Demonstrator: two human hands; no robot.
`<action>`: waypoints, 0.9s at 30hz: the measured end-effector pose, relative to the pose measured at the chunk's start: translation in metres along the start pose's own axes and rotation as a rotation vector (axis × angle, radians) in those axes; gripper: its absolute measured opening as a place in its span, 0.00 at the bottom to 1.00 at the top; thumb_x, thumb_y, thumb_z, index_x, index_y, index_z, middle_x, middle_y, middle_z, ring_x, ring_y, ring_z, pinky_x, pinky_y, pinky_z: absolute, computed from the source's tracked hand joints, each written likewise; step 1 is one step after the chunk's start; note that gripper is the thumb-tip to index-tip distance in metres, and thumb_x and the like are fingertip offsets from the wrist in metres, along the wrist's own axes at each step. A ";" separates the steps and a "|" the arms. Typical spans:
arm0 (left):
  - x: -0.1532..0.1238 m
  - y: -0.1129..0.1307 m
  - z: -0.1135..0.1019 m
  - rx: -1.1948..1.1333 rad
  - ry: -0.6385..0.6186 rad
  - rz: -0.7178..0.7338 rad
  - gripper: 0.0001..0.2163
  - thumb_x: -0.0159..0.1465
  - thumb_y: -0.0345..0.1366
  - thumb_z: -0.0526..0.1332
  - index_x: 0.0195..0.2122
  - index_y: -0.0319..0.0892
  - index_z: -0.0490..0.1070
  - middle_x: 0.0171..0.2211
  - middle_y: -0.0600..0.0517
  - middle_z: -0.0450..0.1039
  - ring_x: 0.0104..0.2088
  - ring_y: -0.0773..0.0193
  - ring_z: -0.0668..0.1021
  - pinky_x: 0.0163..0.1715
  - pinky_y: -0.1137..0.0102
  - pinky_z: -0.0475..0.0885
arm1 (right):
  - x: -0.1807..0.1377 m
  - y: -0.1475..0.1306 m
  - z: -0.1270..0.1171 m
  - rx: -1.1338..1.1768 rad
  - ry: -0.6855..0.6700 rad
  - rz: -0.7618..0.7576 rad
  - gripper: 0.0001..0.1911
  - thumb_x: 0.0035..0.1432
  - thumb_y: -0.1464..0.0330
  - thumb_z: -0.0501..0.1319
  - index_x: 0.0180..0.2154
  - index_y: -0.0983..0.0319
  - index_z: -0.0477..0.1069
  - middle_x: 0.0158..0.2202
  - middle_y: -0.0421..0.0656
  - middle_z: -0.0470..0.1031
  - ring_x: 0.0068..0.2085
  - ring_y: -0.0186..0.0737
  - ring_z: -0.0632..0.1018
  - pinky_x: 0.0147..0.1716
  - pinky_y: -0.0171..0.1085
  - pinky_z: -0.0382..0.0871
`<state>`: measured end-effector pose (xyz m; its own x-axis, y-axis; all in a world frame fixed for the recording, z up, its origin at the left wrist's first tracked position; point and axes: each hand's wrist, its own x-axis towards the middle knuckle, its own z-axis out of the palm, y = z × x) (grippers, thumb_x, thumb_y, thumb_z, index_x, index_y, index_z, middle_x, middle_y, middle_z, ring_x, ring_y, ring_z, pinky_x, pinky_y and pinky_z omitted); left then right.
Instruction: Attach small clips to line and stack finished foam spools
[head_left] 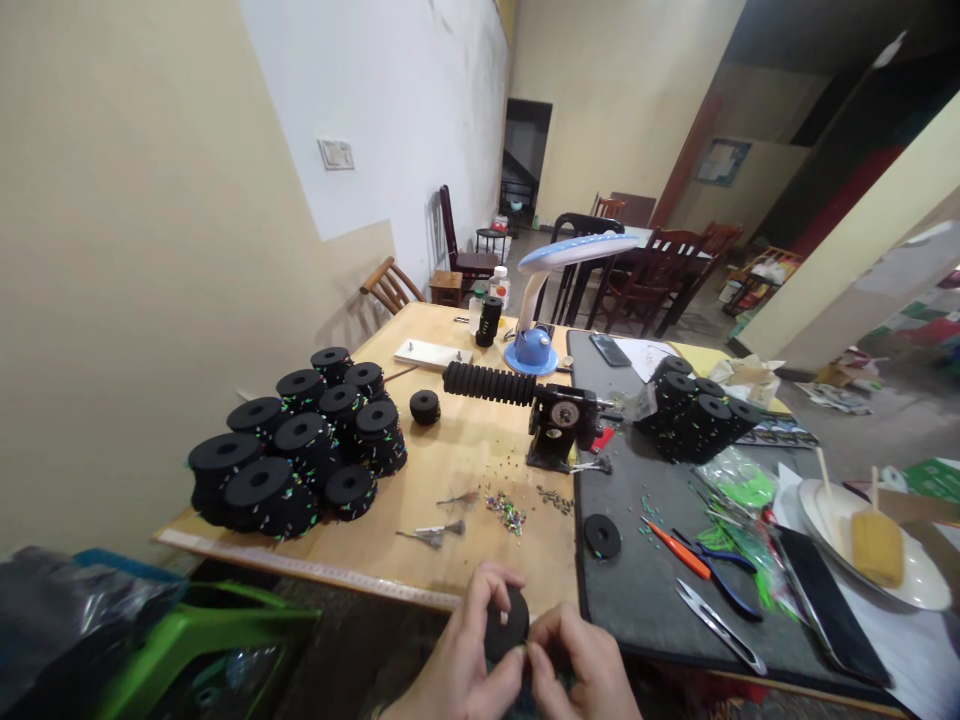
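Observation:
At the bottom centre, my left hand (pixel 463 660) curls its fingers around a black foam disc (pixel 504 622) and holds it just in front of the table's near edge. My right hand (pixel 586 668) sits beside it with thumb and fingers pinched together against the disc's lower right edge; whatever is in the pinch is too small to make out. On the wooden table (pixel 457 470) lie small coloured beads (pixel 507 510) and two little metal tufts (pixel 441 530). A single black disc (pixel 602 536) lies on the dark mat (pixel 645 590).
Stacks of black discs (pixel 300 450) fill the table's left side and another pile (pixel 694 412) sits at the right. A winding device with a ribbed black roller (pixel 551 415), a blue desk lamp (pixel 536 340), pliers (pixel 701 565), snips (pixel 720 625) and a plate (pixel 870 545) stand beyond. Chairs stand behind.

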<state>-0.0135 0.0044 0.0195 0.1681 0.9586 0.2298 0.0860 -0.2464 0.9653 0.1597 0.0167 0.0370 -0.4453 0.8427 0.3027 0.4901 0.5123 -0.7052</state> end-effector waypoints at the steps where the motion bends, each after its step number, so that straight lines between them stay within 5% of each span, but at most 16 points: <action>1: 0.000 -0.001 0.000 0.010 -0.013 0.003 0.13 0.56 0.27 0.58 0.41 0.45 0.59 0.45 0.47 0.66 0.46 0.56 0.70 0.47 0.66 0.65 | 0.000 0.000 -0.001 0.000 -0.006 0.000 0.06 0.58 0.73 0.55 0.29 0.59 0.64 0.22 0.37 0.72 0.22 0.33 0.73 0.23 0.29 0.65; 21: -0.001 -0.006 -0.001 0.071 -0.057 0.017 0.14 0.57 0.25 0.56 0.41 0.46 0.58 0.47 0.47 0.64 0.48 0.56 0.70 0.48 0.66 0.64 | 0.006 -0.004 -0.002 0.032 -0.039 0.035 0.08 0.60 0.71 0.54 0.28 0.60 0.65 0.22 0.38 0.70 0.22 0.34 0.71 0.23 0.30 0.63; 27: 0.003 0.003 -0.001 -0.057 -0.077 -0.110 0.13 0.57 0.25 0.56 0.41 0.45 0.57 0.45 0.48 0.64 0.45 0.58 0.70 0.46 0.66 0.64 | 0.005 -0.001 0.000 0.491 -0.071 0.289 0.12 0.64 0.59 0.54 0.33 0.60 0.65 0.23 0.38 0.71 0.22 0.35 0.73 0.23 0.32 0.68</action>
<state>-0.0136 0.0065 0.0229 0.2361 0.9650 0.1138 0.0526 -0.1296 0.9902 0.1574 0.0205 0.0393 -0.4022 0.9153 0.0217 0.2015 0.1116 -0.9731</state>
